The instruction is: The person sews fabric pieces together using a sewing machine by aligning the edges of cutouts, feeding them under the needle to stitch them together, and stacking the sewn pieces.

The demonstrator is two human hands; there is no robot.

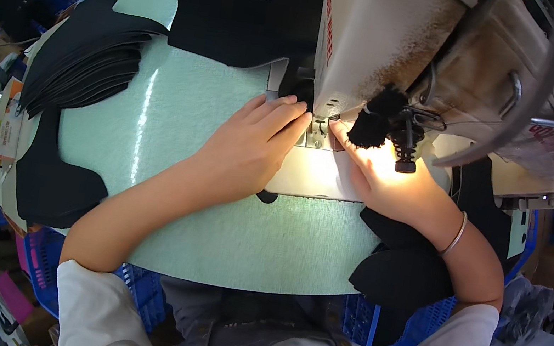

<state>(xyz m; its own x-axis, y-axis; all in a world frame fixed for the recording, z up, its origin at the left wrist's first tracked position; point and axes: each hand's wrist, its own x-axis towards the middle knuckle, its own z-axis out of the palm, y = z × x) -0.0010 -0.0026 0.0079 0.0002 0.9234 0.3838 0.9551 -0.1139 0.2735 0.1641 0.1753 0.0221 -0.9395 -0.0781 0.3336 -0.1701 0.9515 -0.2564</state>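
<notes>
A sewing machine (376, 37) with a worn, pale body stands before me, its lamp lighting the presser foot (319, 128). My left hand (256, 141) lies to the left of the foot, fingers stretched flat at a dark piece of material (301, 83) behind it. On the other side, my right hand (390, 179) reaches its index finger close to the foot. Glare and a black fuzzy tuft (374, 119) partly cover that hand's other fingers. Neither hand visibly grips anything.
A fanned stack of black cut pieces (86, 58) lies at the left, with another black piece (60, 187) nearer me. More black sheets (235, 23) lie behind. Right of centre, black pieces (405, 274) hang at the pale green table's (208, 249) edge. Blue baskets (359, 318) stand below.
</notes>
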